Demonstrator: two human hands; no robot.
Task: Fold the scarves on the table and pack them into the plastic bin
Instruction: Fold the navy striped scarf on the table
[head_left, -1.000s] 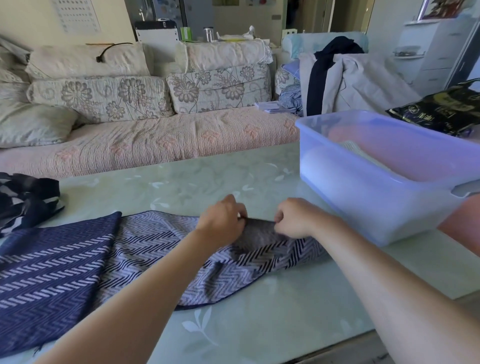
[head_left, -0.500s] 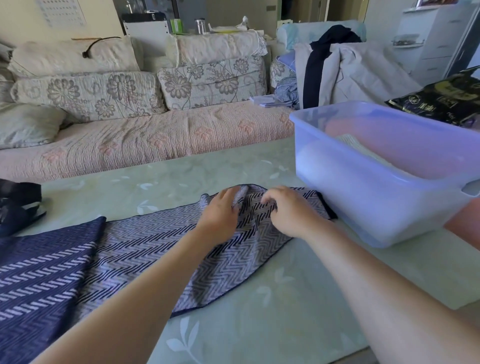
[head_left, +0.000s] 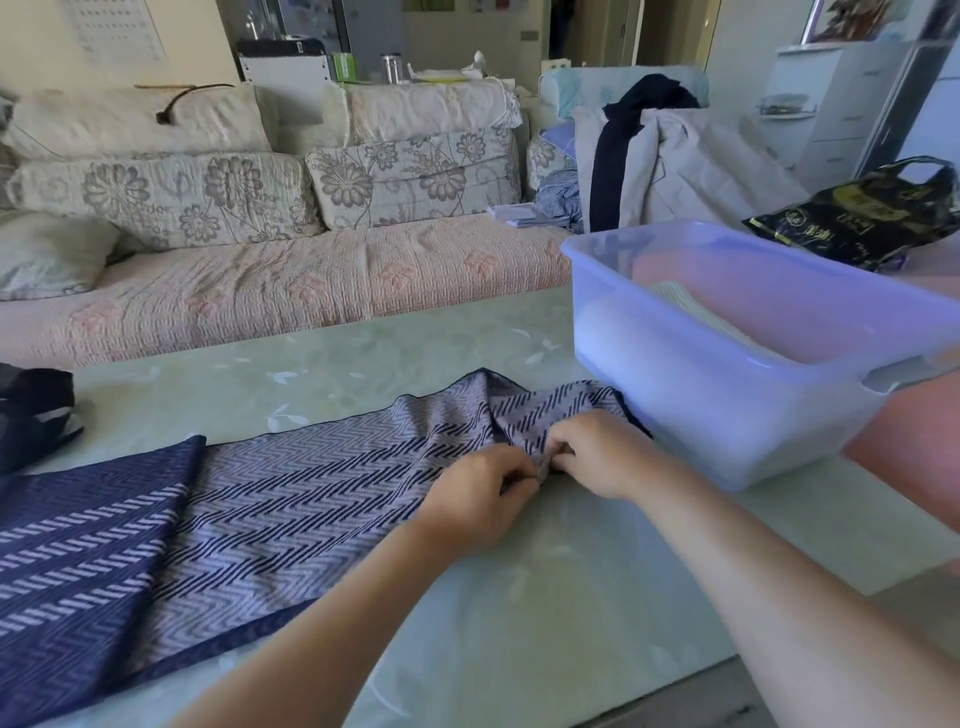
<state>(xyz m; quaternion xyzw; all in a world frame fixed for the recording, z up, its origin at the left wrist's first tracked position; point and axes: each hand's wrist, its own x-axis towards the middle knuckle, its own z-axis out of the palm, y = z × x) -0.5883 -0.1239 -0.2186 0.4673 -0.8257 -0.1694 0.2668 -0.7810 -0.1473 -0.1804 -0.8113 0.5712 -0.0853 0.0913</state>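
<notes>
The blue-and-white zigzag scarf (head_left: 270, 509) lies spread flat along the bench (head_left: 519, 634), running from the near left edge of the view to the right. Its right end lies just beside the near left wall of the plastic bin (head_left: 701, 410), and that end is bunched into folds.

Left hand (head_left: 475, 501): fingers curled, pinching the near edge of the scarf at its right end.
Right hand (head_left: 597, 452): fingers curled, pinching the same edge immediately to the right. The two hands are almost touching, knuckles facing each other.

The plastic bin stands on the right side of the bench and contains a pale folded fabric (head_left: 696, 317). A dark cloth (head_left: 31, 410) lies bunched at the far left of the bench, apart from the scarf. A sofa (head_left: 291, 291) stands beyond the far edge of the bench. A black bag (head_left: 862, 218) sits beyond the bin at far right.
</notes>
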